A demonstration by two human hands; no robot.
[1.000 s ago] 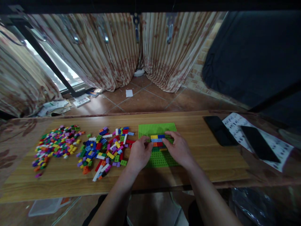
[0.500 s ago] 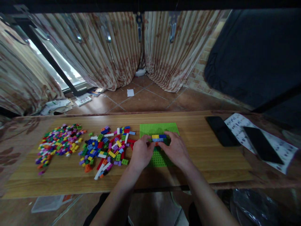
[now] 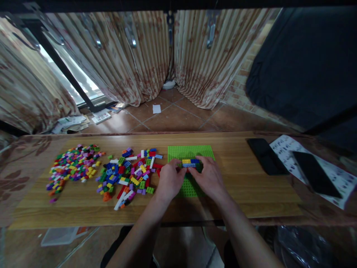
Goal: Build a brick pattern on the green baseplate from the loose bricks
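A small build of toy building bricks (image 3: 190,163), with yellow, dark blue and light blue pieces showing, sits over the green baseplate (image 3: 192,150). My left hand (image 3: 171,180) grips its left end, with thumb and fingers closed. At the right end, my right hand (image 3: 208,176) holds the same build between curled fingers. The underside of the build and parts of the fingertips are hidden, so whether it is pressed fully onto the studs I cannot tell.
Larger loose bricks (image 3: 131,173) lie left of the baseplate, and a pile of small bricks (image 3: 74,163) lies farther left on the wooden board (image 3: 237,201). To the right are a black phone (image 3: 266,156), a printed sheet (image 3: 287,145) and another dark phone (image 3: 315,173).
The whole view has shifted slightly, so things appear a little farther right. Both hands keep their hold on the brick build.
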